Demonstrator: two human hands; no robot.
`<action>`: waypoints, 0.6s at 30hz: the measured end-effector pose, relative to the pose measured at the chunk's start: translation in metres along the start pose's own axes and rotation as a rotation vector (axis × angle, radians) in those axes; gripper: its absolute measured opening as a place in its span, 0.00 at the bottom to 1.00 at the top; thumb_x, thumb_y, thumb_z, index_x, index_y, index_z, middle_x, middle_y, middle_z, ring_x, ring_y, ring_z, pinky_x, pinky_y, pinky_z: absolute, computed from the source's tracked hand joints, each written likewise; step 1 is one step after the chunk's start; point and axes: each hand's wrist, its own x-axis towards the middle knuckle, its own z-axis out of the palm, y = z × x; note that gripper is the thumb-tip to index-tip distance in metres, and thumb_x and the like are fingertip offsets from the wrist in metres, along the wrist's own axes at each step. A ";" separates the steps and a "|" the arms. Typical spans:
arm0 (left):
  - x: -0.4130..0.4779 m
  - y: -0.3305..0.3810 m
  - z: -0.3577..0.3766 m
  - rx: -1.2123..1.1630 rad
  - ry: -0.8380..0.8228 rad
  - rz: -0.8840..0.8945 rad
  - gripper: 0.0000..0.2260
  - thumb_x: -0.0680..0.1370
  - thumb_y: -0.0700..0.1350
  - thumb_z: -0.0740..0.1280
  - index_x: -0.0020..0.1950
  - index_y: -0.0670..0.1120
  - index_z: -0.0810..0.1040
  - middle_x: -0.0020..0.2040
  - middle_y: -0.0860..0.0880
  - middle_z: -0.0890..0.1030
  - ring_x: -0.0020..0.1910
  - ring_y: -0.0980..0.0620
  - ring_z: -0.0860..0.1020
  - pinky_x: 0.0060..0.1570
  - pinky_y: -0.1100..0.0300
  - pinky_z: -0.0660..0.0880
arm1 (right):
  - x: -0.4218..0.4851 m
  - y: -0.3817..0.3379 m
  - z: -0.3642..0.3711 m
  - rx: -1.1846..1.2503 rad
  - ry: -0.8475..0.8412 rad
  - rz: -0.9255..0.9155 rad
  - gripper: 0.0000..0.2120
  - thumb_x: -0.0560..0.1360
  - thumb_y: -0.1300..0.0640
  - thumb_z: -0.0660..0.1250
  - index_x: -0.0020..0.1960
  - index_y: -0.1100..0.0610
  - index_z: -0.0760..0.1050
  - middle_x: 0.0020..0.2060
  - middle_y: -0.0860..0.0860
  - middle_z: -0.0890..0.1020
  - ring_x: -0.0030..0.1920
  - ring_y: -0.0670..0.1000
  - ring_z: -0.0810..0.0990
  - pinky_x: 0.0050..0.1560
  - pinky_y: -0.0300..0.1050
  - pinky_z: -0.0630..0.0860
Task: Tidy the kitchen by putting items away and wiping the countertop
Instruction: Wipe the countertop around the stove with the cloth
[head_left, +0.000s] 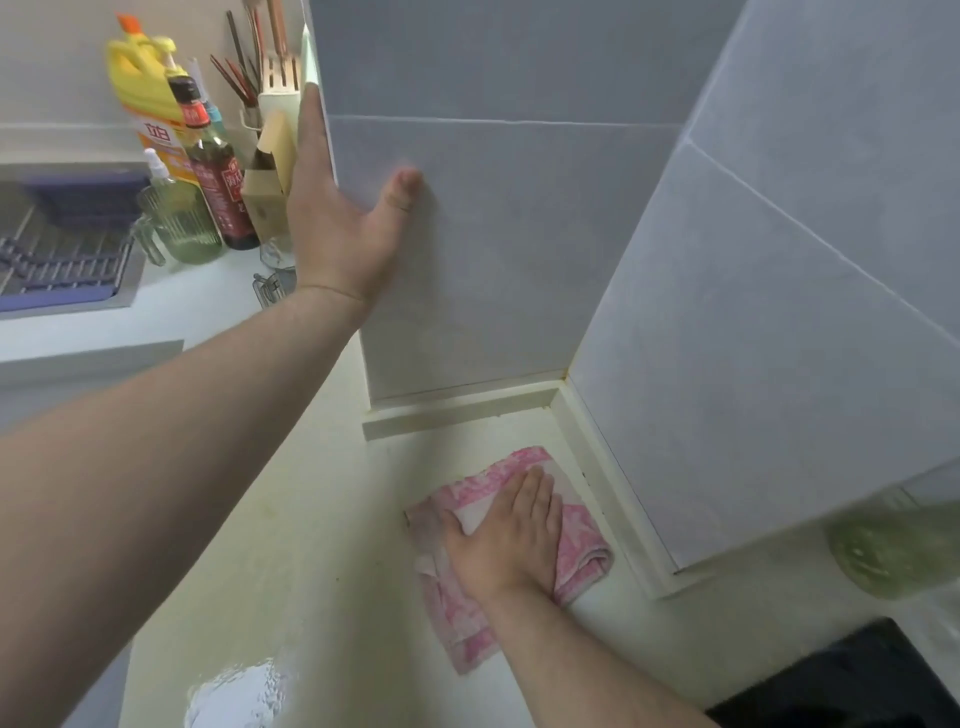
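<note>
My right hand (511, 535) presses flat, fingers straight, on the pink cloth (579, 535) lying on the countertop (311, 519) near the far right corner, left hand (337, 218) open, braced on the tiled wall (519, 234).

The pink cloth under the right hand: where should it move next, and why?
Probably slide it leftward, toward the person: the right hand presses the pink cloth flat in the countertop corner by the tiled wall, while a wet patch shines nearer the camera.

There were two hands (337, 228) (511, 535), one cloth (579, 540), one jug (182, 221), one rack (57, 260), one yellow bottle (143, 88) and one dark bottle (218, 187).
</note>
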 end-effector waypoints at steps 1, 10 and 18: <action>0.000 -0.001 0.000 -0.006 0.005 0.003 0.39 0.73 0.63 0.69 0.73 0.37 0.64 0.68 0.42 0.75 0.68 0.46 0.73 0.67 0.49 0.70 | 0.006 -0.003 0.000 0.006 0.001 0.000 0.54 0.72 0.24 0.41 0.79 0.65 0.38 0.79 0.61 0.41 0.79 0.57 0.39 0.78 0.54 0.36; -0.001 0.002 -0.001 0.000 0.021 0.013 0.39 0.74 0.63 0.70 0.73 0.37 0.64 0.68 0.42 0.75 0.68 0.46 0.73 0.66 0.46 0.70 | 0.019 -0.007 0.000 0.010 -0.018 -0.083 0.53 0.72 0.25 0.47 0.79 0.65 0.38 0.80 0.60 0.42 0.80 0.56 0.39 0.78 0.54 0.37; -0.006 0.016 -0.005 0.043 0.018 -0.023 0.42 0.72 0.67 0.68 0.73 0.38 0.64 0.69 0.42 0.74 0.69 0.46 0.72 0.67 0.48 0.69 | -0.039 0.034 0.008 -0.079 -0.098 -0.520 0.52 0.71 0.26 0.50 0.80 0.61 0.39 0.80 0.57 0.41 0.79 0.55 0.37 0.76 0.50 0.32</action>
